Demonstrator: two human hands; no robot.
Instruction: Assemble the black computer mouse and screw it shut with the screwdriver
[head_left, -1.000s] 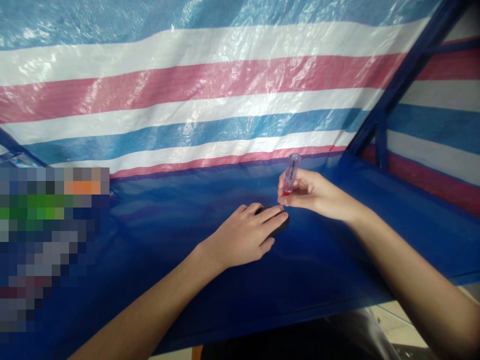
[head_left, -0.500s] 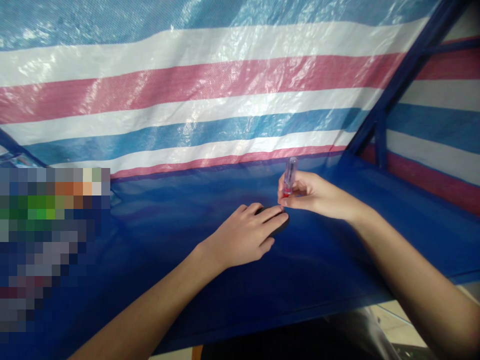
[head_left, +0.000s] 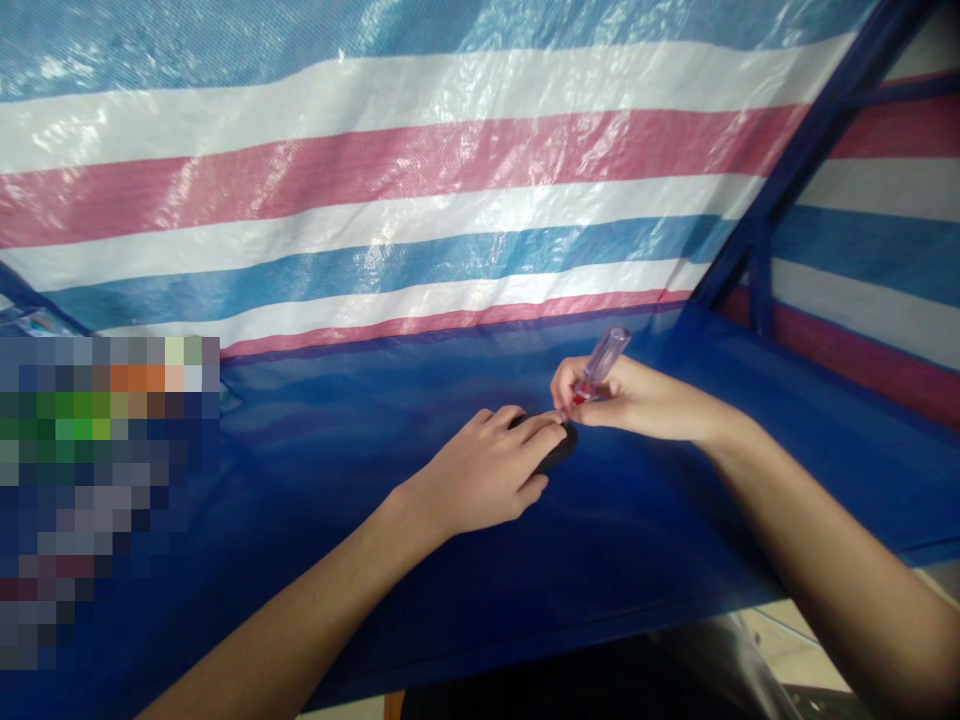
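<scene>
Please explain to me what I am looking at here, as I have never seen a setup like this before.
Gladly. There is no machine: these are a person's own two bare hands, seen by a single camera worn on the head, looking forward and down. The left hand lies over a small black rounded object on the blue surface, covering most of it. The right hand holds what looks like a screwdriver, its clear, purplish handle leaning up; its tip is too small to make out. Behind hangs a striped sheet. At the left, a pixelated patch hides whatever is there.
</scene>
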